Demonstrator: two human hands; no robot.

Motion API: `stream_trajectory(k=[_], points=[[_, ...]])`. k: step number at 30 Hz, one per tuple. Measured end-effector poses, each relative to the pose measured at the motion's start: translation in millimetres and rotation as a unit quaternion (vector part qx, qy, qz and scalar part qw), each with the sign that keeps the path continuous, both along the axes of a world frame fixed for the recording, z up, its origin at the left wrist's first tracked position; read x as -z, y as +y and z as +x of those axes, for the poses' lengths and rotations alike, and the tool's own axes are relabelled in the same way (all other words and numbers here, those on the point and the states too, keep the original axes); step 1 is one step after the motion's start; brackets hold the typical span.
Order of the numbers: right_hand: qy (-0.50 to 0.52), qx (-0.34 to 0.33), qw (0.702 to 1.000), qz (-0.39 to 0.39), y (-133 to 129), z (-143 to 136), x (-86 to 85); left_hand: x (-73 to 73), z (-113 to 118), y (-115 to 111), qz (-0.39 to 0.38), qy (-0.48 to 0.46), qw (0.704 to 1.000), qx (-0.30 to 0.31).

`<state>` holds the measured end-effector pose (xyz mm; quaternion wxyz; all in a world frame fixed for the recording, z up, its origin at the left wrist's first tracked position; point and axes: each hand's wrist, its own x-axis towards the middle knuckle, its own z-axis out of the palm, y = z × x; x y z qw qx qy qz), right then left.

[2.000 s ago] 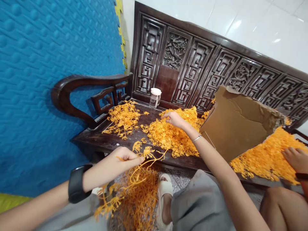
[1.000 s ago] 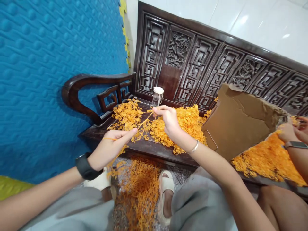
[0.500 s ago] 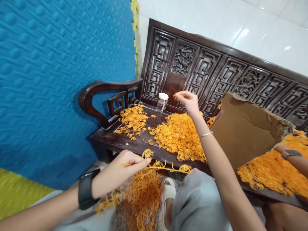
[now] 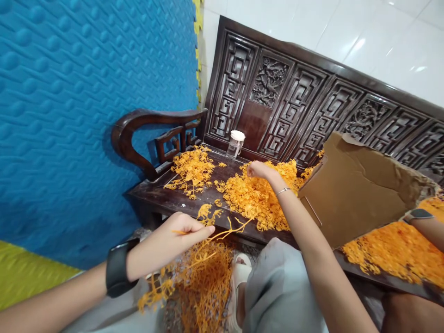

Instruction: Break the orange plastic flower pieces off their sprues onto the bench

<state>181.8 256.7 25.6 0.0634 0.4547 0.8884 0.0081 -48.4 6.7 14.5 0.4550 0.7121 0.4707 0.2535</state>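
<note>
My left hand (image 4: 187, 231) pinches a thin orange branched stem (image 4: 236, 229) between thumb and fingers, above the bench's front edge. Small claw-shaped orange pieces (image 4: 205, 212) cling to one side, while the branch pointing right is bare. My right hand (image 4: 261, 170) hovers over or touches the large pile of orange pieces (image 4: 243, 199), knuckles up and fingers curled. Whatever those fingers hold is hidden. Below my hands, a heap of orange stems (image 4: 211, 289) lies beside my shoe. More orange strands (image 4: 157, 292) hang below my left wrist.
A smaller orange pile (image 4: 192, 167) lies near the curved armrest (image 4: 133, 119) of the dark carved bench (image 4: 152, 196). Behind it stands a lidded clear bottle (image 4: 236, 144). A cardboard sheet (image 4: 360, 185) separates another orange pile (image 4: 391, 249), where a co-worker's arm (image 4: 430, 229) reaches in.
My right hand has come down from in front of the backrest, where it held a small orange piece, to the large pile. The stem in my left hand has turned; its right-hand branch now looks bare.
</note>
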Motion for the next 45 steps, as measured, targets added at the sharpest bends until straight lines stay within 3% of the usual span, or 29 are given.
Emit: stream_trajectory(k=[11,19,22,26,29,32,35,37,39,41,45], points=[[-0.061,0.041,0.997,-0.033,11,5,18.5,1.0,0,4,-0.014,-0.002,1.000,0.006],[-0.049,0.049,0.997,-0.032,7,7,21.4,3.6,0,5,-0.023,-0.016,1.000,0.000],[-0.018,0.035,0.998,-0.041,0,2,9.3,4.6,0,6,-0.019,-0.020,1.000,-0.002],[0.086,-0.048,0.991,-0.094,-25,-11,-28.6,8.4,-1,10,-0.012,-0.017,1.000,-0.009],[0.201,-0.189,0.923,-0.268,-58,-23,-61.7,10.9,-1,12,-0.006,-0.017,1.000,-0.024],[0.133,-0.257,0.878,-0.380,-92,-35,-83.1,12.3,-1,13,-0.005,-0.022,0.999,-0.034],[0.045,-0.271,0.885,-0.377,-112,-40,-88.5,12.9,-2,13,-0.002,-0.025,0.998,-0.050],[0.038,-0.273,0.891,-0.361,-114,-40,-85.7,12.1,-4,12,0.000,-0.023,0.998,-0.065],[0.102,-0.257,0.896,-0.346,-108,-39,-80.0,9.6,-5,11,0.002,-0.022,0.997,-0.079],[0.239,-0.210,0.894,-0.317,-97,-37,-71.8,5.1,-5,10,0.007,-0.026,0.995,-0.100],[0.500,-0.068,0.839,-0.205,-72,-37,-50.3,-4.4,-1,4,0.039,-0.041,0.984,-0.171]])
